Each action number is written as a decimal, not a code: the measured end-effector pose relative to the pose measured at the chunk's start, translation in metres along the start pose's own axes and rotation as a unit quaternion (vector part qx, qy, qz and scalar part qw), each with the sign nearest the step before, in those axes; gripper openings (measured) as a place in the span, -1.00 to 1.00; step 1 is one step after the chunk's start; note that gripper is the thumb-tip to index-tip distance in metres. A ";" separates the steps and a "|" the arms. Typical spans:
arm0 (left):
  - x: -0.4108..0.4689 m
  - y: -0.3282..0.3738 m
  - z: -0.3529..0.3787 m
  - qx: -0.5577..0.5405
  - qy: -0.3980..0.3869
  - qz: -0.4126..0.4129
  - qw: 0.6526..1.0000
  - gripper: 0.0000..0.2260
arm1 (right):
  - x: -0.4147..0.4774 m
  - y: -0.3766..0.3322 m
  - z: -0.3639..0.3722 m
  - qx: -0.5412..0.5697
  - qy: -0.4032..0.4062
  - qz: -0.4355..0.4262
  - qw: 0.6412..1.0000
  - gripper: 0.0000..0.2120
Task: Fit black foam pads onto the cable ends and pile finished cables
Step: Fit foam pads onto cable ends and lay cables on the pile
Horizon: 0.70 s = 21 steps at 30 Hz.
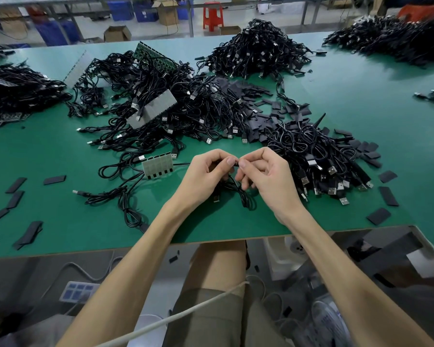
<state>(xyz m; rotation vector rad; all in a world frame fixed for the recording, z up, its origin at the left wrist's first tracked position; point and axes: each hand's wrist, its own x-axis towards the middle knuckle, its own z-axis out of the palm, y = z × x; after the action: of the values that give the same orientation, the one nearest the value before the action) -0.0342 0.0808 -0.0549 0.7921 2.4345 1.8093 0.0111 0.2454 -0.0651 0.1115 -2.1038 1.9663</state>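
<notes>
My left hand (206, 172) and my right hand (262, 175) meet above the green table (60, 151), thumbs and forefingers pinching one small black cable end between them. The rest of that black cable (243, 199) hangs in loops below my hands onto the table. Whether a foam pad is on the end is hidden by my fingers. A pile of cables with USB plugs (318, 159) lies just right of my right hand. A heap of black foam pads (258, 116) sits behind it. A larger tangle of cables (161, 106) spreads behind my left hand.
A small panel of circuit boards (158, 165) with attached cables lies left of my hands. Loose foam pads (386, 196) are scattered at the right and left near edges. More cable heaps (258, 48) stand at the back. The table's front edge runs just below my wrists.
</notes>
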 end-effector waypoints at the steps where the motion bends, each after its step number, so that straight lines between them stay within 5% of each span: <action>1: 0.000 0.000 0.000 -0.010 0.001 0.000 1.000 -0.81 | 0.000 0.000 -0.001 0.005 0.003 0.002 1.000 -0.93; 21: -0.001 -0.002 0.001 -0.059 -0.008 0.002 0.998 -0.87 | 0.000 0.004 -0.004 -0.018 -0.019 0.021 0.999 -0.89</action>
<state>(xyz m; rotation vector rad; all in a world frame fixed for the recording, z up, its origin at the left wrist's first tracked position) -0.0337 0.0805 -0.0570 0.8008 2.2925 1.9194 0.0104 0.2493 -0.0688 0.0995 -2.1803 1.9637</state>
